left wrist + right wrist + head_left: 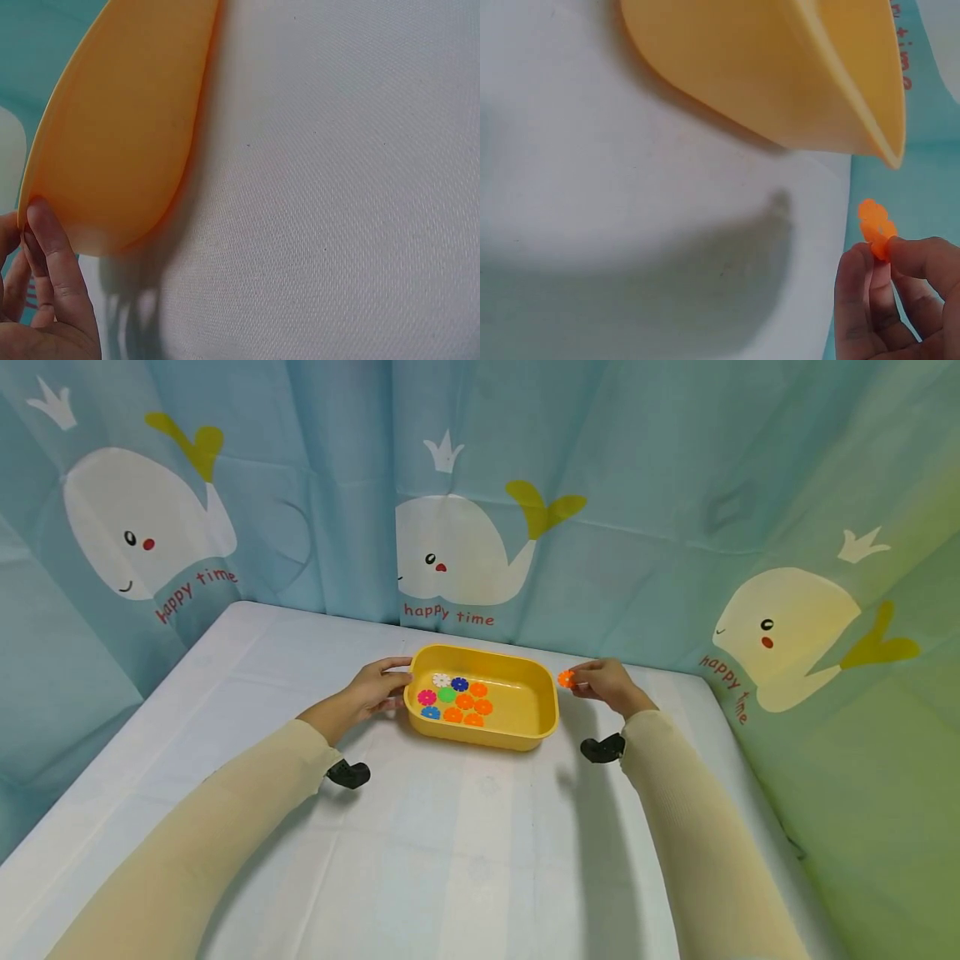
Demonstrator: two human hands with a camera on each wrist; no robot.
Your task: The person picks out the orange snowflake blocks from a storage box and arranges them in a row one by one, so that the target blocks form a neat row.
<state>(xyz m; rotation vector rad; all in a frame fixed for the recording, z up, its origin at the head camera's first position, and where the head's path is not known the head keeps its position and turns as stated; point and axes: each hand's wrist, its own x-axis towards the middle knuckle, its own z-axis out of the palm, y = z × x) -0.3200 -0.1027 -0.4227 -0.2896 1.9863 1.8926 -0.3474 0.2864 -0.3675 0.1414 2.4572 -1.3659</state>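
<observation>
Disc (566, 679), orange w/ a notched edge, is just beside the R end of the yellow tray (517, 740), apart from its rim & seemingly up off the table. R hand (602, 683) has it by the edge, thumb & fingertip narrowed to a pinch, most of the face poking out past them. Good hold for sth that thin, imo; light squeeze only, or it may flip away. Step looks like getting it over the rim; which way, can't tell. Either way I'd go a touch higher than the wall & not knock the lip. Inside the tray, toward the L end, lie a white disc (441, 680), dark blue disc (460, 684), pink disc (427, 697), green disc (447, 695), light blue disc (431, 713) + 5 orange discs (465, 702), all close together, so go gently near them. L hand (372, 686) is at the opp. end, fingers drawn in about the rim, one digit against the outer wall; how hard, can't tell. Steady hold there's worth having, as a light tray prob. slides on cloth. Further out: white table (405, 860), cream sleeves (697, 827) w/ a black wrist device (602, 748) at each cuff, then a blue curtain (345, 527) w/ whales (457, 552) behind.
</observation>
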